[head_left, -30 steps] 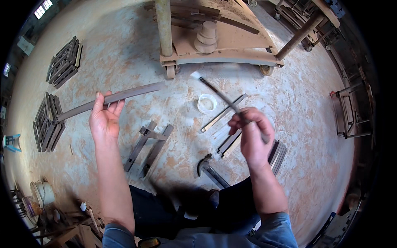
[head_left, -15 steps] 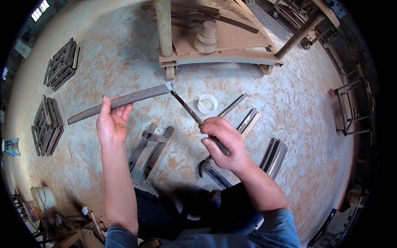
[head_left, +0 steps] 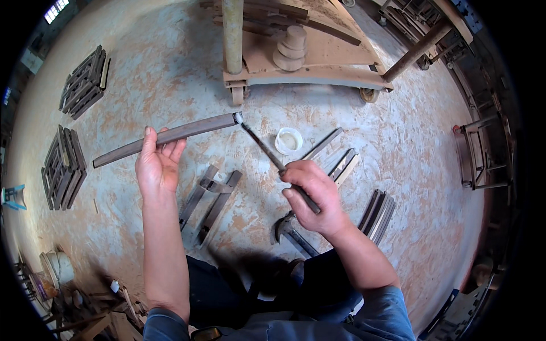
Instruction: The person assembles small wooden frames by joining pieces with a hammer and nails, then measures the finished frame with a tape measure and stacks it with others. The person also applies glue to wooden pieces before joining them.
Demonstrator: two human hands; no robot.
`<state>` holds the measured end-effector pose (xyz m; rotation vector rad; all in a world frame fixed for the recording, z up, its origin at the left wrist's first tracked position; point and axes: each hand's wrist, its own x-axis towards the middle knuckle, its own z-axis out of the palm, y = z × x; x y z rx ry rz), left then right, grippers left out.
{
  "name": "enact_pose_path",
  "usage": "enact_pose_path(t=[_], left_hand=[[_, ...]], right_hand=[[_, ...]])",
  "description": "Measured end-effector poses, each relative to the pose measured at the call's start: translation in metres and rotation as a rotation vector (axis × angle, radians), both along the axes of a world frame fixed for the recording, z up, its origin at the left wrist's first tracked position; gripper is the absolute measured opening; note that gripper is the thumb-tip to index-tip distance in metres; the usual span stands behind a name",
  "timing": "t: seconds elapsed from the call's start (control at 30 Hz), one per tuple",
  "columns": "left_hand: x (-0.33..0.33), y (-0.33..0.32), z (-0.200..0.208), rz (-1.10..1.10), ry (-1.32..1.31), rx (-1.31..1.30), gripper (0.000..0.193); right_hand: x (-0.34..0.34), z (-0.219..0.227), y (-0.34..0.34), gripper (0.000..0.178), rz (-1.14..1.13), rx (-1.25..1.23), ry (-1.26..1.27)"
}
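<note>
My left hand (head_left: 160, 165) is closed round a long, slightly curved strip of dark wood (head_left: 199, 127), holding it up and tilted, its right end higher. In my right hand (head_left: 313, 193) is a thin dark brush (head_left: 263, 146), its handle between thumb and fingers. White stuff coats the brush tip, which touches the strip's right end. Just beyond my right hand a small clear plastic tub (head_left: 288, 141) with pale contents stands on the floor. A claw hammer (head_left: 297, 236) lies on the floor under my right wrist.
Joined dark wood pieces (head_left: 213, 196) lie between my forearms. More strips (head_left: 378, 216) lie to the right, others (head_left: 344, 165) beside the tub. Slatted frames (head_left: 63, 167) are stacked at the left. A wheeled wooden cart (head_left: 330, 74) stands ahead. A white bucket (head_left: 58, 267) sits at lower left.
The brush tip has shifted from the upper edge of the strip's end to its end face. Both hands have moved slightly right in the picture; the whole view has shifted a little too.
</note>
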<state>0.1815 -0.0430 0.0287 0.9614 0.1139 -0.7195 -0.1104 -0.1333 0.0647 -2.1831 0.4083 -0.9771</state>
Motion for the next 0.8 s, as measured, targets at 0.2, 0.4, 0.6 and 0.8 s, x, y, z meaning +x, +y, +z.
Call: enact_pose_path(t=[0.2, 0.4, 0.6, 0.8], left_hand=[[0.007, 0.003, -0.009, -0.064, 0.006, -0.154, 0.018], [0.003, 0.002, -0.003, -0.075, -0.036, -0.228, 0.016], [-0.002, -0.001, 0.000, -0.106, -0.128, -0.261, 0.024], [0.008, 0.004, 0.000, -0.150, -0.132, -0.362, 0.033]], right_hand=[[-0.006, -0.006, -0.008, 0.020, -0.079, 0.073, -0.033], [-0.002, -0.006, -0.005, 0.020, -0.046, 0.094, -0.025], [-0.001, -0.012, -0.004, 0.018, -0.044, 0.123, 0.025], [-0.008, -0.011, -0.002, 0.020, -0.176, 0.762, -0.108]])
